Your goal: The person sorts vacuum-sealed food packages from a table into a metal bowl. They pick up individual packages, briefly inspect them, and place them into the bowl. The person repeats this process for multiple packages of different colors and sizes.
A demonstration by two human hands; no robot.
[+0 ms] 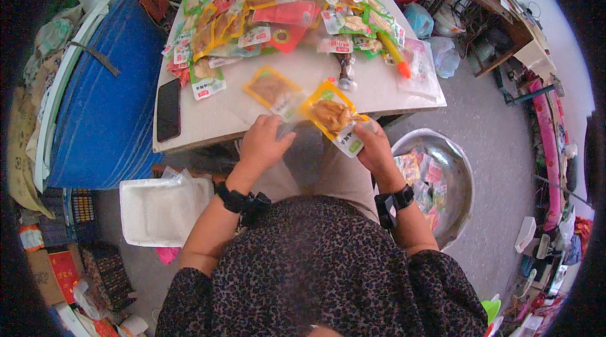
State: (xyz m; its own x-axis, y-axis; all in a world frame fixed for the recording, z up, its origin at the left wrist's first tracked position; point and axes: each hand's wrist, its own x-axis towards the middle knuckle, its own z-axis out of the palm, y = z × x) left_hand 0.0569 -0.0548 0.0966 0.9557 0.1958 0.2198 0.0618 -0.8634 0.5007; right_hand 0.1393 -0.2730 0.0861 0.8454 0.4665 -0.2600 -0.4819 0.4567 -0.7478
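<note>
My right hand (374,145) grips the lower edge of a yellow-edged food packet (331,114), a clear-windowed pouch with brown food inside, tilted above the table's front edge. A second yellow-edged packet (271,89), smeared by motion, lies just beyond the fingertips of my left hand (265,140). Clear film shows near the thumb of that hand; whether its fingers pinch the film or the packet is too blurred to tell. Farther back, many sealed food packets (279,12) in yellow, green and red are heaped on the white table (227,112).
A black phone (168,110) rests at the table's left edge. By my right side, a round metal basin (457,185) on the floor holds several packets. On the left are a white foam box (147,214) with clear bags and a large blue tub (104,109).
</note>
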